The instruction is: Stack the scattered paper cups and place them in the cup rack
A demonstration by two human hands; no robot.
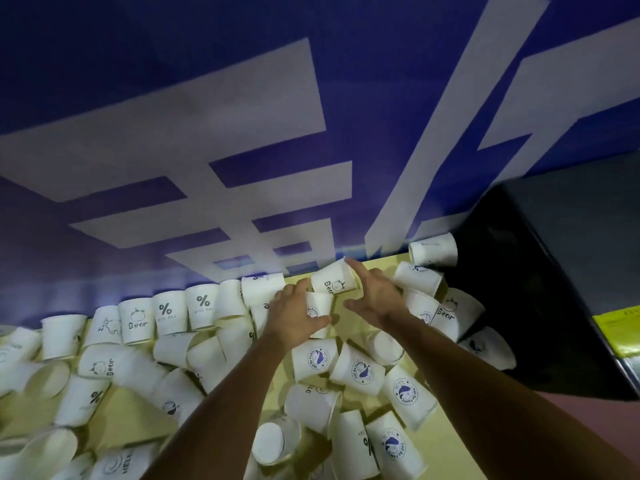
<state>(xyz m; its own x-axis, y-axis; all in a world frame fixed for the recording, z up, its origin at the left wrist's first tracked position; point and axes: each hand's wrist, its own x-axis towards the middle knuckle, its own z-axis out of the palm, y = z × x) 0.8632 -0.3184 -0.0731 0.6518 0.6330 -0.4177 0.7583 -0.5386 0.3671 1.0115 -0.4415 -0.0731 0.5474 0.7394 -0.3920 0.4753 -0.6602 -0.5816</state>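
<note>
My left hand (294,317) gripped a blue-logo cup (318,308). My right hand (375,296), fingers spread, neared the Bear cup (332,280) just beyond, whose rim faced it.

The left hand (294,317) covers most of the blue-logo cup (320,306) it grips, the cups (19,344) along the left and bottom edges are cut off and blurred, the black box (554,271) runs past the right edge, and the yellow label (620,329) carries print too smeared to read.

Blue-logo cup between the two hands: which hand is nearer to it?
Left. The left hand grips the blue-logo cup; the right hand is just right of it, not touching, its forefinger at the tilted Bear cup.
</note>
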